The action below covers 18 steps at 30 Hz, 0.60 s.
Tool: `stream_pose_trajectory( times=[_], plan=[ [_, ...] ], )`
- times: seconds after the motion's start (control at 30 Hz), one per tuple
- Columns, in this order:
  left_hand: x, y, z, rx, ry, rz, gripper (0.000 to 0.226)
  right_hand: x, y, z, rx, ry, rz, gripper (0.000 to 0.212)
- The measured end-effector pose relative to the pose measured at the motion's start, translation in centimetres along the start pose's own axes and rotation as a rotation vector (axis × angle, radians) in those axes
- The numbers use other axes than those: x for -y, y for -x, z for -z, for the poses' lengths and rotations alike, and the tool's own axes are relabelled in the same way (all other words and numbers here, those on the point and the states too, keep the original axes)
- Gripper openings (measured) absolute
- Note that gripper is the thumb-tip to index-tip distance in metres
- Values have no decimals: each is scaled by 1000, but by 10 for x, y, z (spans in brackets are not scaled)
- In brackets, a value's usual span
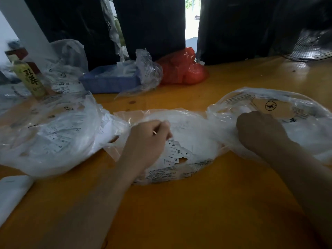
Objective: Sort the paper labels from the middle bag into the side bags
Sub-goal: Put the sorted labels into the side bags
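**Two hands working among three clear bags on an orange tabletop**

The middle bag (pixel 179 126) is lying open on the tabletop (pixel 197 203), just in front of the person, with a heap of small paper labels (pixel 175 151) showing size letters inside it. The left hand (pixel 149 139) is reaching into this bag from the near side, its fingers (pixel 164 127) curling together over the labels; whether they are pinching one is hard to tell, as the hand is hiding the grip. The right hand (pixel 260 130) is hovering at the mouth of the right bag (pixel 287 105), its fingers curled into a loose fist with the knuckles up, and what they are holding cannot be seen. The left bag (pixel 53 133) is sitting just beside the middle one, already carrying printed labels.

Crowding the far left are more crumpled clear bags, a tilted drink bottle (pixel 30 78) with a yellow-green label and a blue tray (pixel 109 81) holding plastic. A red plastic bag (pixel 183 69) is resting against dark curtains (pixel 152 24) at the back. A fan (pixel 312 45) is standing at the far right, and a white object (pixel 12 193) is lying at the near left edge.
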<state>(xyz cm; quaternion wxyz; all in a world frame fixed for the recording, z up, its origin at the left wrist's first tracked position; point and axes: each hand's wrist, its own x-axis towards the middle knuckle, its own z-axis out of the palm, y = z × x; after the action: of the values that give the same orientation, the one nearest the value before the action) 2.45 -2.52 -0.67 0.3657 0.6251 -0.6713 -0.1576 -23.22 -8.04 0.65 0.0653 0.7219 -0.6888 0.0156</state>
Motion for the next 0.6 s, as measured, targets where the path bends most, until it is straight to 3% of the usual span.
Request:
stream_pose_trajectory(
  times=[0.17, 0.37, 0.5, 0.6],
  plan=[
    [13, 9, -21, 6, -57, -5, 41, -4, -8, 0, -125, -1, -30, 26],
    [18, 14, -25, -40, 4, -48, 36, -3, -6, 3, -427, -187, -20, 19],
    [11, 17, -22, -50, 184, -61, 25, 15, 8, 11, -616, -678, 165, 23],
    [4, 15, -21, 20, 490, 73, 50, 43, 26, 9, -475, -1058, 345, 28]
  ],
)
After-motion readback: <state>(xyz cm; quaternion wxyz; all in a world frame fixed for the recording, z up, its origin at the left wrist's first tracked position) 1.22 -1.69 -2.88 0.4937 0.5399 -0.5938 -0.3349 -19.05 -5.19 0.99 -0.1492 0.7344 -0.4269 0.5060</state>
